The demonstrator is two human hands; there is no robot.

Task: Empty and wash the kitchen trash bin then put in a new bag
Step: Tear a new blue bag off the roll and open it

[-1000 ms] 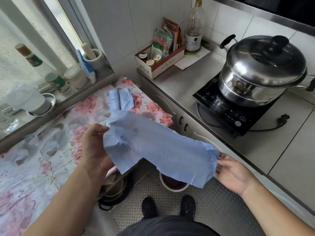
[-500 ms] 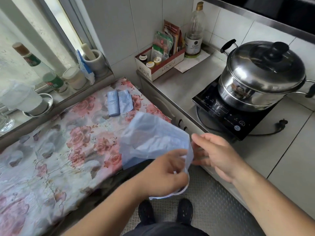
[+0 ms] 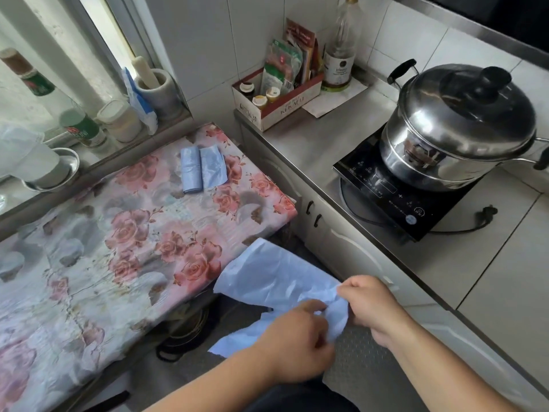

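Going left to right: the floral-covered table (image 3: 89,263) is taking up the whole left side, with the roll of blue bags (image 3: 202,169) lying near its far right corner, well apart from the hands. The new bag (image 3: 267,278) is hanging in the air just off the table's near right edge, over the floor, not resting on anything. The left hand (image 3: 292,346) is pinching the crumpled end of the bag with curled fingers, and the right hand (image 3: 368,304) is gripping the same bunched end just beside it, fingers also curled on the film. Likely step: working the mouth open. Risk: both hands are pulling at one thin spot, so the film could be tearing or staying stuck shut; the loose tail could be snagging on the table corner. The trash bin is not showing clearly; dark items under the table cannot be identified. To the right, the steel counter (image 3: 312,150) edge and cabinet doors are running close, leaving only the narrow floor strip between table and counter for spreading the bag; the pot (image 3: 463,126) on the cooktop is sitting well apart.
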